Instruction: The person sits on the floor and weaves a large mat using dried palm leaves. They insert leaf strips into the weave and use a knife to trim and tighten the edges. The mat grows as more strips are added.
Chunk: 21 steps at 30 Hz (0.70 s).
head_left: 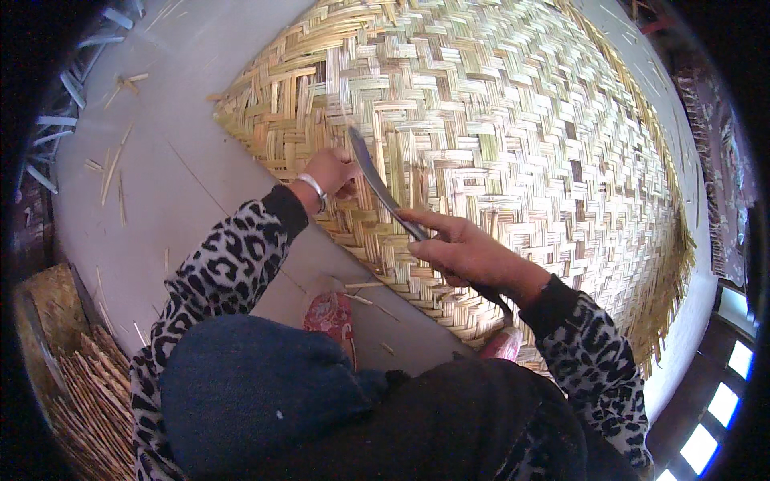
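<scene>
A large woven straw mat (513,136) in pale yellow and green strips lies on the floor in front of me. My right hand (473,252) is wrapped round the handle of a sickle (375,178). Its dark, narrow curved blade points away from me over the mat, with the tip just past my left hand. My left hand (330,171), with a bracelet at the wrist, rests at the mat's near left border, right beside the blade. Its fingers are curled in, and what they pinch, if anything, is hidden.
Loose straw bits (116,172) are scattered on the grey floor (192,144) at left. A bundle of thin brown stalks (92,401) lies at lower left. Pale metal bars (60,120) stand at the far left. My red patterned shoes (329,317) are at the mat's near edge.
</scene>
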Each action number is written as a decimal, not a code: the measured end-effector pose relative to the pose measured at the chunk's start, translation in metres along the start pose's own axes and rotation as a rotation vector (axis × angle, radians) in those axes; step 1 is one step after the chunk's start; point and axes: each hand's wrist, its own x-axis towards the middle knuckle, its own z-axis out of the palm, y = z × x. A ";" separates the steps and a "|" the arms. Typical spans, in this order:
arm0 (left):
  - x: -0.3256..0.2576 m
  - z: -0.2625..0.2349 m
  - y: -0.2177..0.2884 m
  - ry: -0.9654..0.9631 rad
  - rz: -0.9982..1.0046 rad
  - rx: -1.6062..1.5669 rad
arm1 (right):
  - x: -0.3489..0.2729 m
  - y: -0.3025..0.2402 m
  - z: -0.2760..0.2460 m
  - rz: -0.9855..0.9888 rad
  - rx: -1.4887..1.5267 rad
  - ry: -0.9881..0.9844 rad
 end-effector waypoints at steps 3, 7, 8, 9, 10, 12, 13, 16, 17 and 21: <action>-0.009 0.006 -0.011 0.171 0.047 0.012 | 0.017 0.022 -0.002 -0.020 -0.075 0.032; -0.014 0.011 -0.022 0.158 0.032 -0.274 | 0.041 0.034 -0.010 -0.107 -0.386 0.127; -0.015 0.009 -0.024 0.140 0.020 -0.356 | 0.044 0.034 -0.011 -0.089 -0.474 0.164; -0.014 0.008 -0.025 0.115 -0.006 -0.434 | 0.045 0.033 -0.012 -0.127 -0.517 0.157; -0.014 0.007 -0.027 0.079 0.015 -0.475 | 0.044 0.032 -0.013 -0.130 -0.572 0.159; -0.011 0.004 -0.027 -0.006 0.034 -0.549 | 0.045 0.025 -0.015 -0.144 -0.641 0.141; -0.010 0.004 -0.028 0.021 0.014 -0.583 | 0.046 0.020 -0.017 -0.154 -0.651 0.124; -0.006 0.009 -0.027 0.090 -0.033 -0.675 | 0.049 0.008 -0.019 -0.141 -0.633 0.103; -0.006 0.011 -0.026 0.114 -0.043 -0.693 | 0.053 0.005 -0.017 -0.133 -0.617 0.098; -0.008 0.012 -0.021 0.184 -0.093 -0.670 | 0.068 -0.003 -0.011 -0.195 -0.726 0.107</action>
